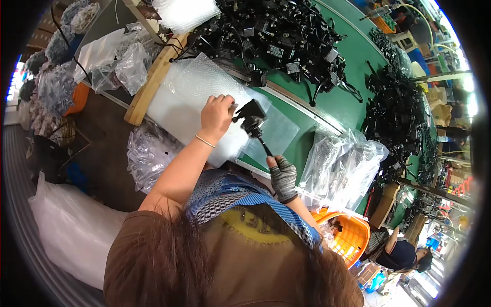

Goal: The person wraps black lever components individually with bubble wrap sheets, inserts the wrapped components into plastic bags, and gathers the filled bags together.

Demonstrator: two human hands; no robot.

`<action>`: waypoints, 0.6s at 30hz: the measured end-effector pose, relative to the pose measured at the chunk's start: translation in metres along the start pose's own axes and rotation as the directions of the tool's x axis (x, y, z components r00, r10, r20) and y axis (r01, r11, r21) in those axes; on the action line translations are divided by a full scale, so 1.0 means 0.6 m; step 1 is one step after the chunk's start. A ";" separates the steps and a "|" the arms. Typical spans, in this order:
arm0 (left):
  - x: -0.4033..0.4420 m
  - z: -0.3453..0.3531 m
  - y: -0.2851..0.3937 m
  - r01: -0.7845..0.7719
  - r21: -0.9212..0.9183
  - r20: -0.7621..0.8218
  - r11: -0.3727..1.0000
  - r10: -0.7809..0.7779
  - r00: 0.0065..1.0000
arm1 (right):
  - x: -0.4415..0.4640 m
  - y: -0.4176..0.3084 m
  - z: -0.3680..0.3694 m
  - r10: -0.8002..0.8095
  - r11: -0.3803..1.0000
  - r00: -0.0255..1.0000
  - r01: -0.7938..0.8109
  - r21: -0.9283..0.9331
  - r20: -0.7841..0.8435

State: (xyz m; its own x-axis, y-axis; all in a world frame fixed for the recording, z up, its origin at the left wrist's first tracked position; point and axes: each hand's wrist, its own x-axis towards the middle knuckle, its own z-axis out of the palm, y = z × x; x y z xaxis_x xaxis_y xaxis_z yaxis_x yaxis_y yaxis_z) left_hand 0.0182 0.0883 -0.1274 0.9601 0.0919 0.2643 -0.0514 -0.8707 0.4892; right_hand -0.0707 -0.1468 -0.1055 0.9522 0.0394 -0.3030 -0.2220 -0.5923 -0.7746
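A black part that looks like a brake lever assembly (252, 116), with a boxy body and a thin arm, is held above the worktable and tilted. My right hand (283, 178), in a grey knitted glove with bare fingertips, grips the end of the thin arm. At the boxy end, the curled bare fingers of my left hand (217, 116) close against the part's edge; my thumb is mostly hidden. Beneath both hands lie white foam and bubble-wrap sheets (179, 107) and a clear plastic sheet (279, 125).
A large heap of similar black parts (271, 41) covers the green table (353, 46); another heap (396, 107) lies further right. Clear plastic bags (342, 163) sit near my right hand, above an orange basket (353, 235). A wooden bar (153, 84) edges the left side. Another person (401, 253) works at right.
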 end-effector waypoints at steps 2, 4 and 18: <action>0.013 -0.012 -0.003 0.115 -0.146 0.081 0.983 -0.104 0.991 | -0.006 -0.006 -0.004 0.021 0.994 0.997 -0.029 0.102 0.075; 0.028 -0.023 -0.010 0.261 -0.326 0.206 0.909 -0.201 0.958 | -0.001 -0.006 0.001 -0.075 0.996 0.997 0.074 -0.053 -0.003; 0.037 -0.074 0.007 0.152 -0.214 0.377 0.965 -0.062 0.924 | 0.044 -0.036 0.009 0.298 0.873 0.890 -0.400 0.279 0.345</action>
State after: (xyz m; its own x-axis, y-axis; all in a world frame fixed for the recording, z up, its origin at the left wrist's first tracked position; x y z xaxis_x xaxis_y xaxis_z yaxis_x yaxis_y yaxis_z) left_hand 0.0271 0.1080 -0.0826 0.9941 -0.0437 -0.0993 0.0372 -0.7225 0.6904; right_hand -0.0416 -0.1287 -0.0995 0.7091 0.1364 -0.6917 -0.6331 -0.3087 -0.7099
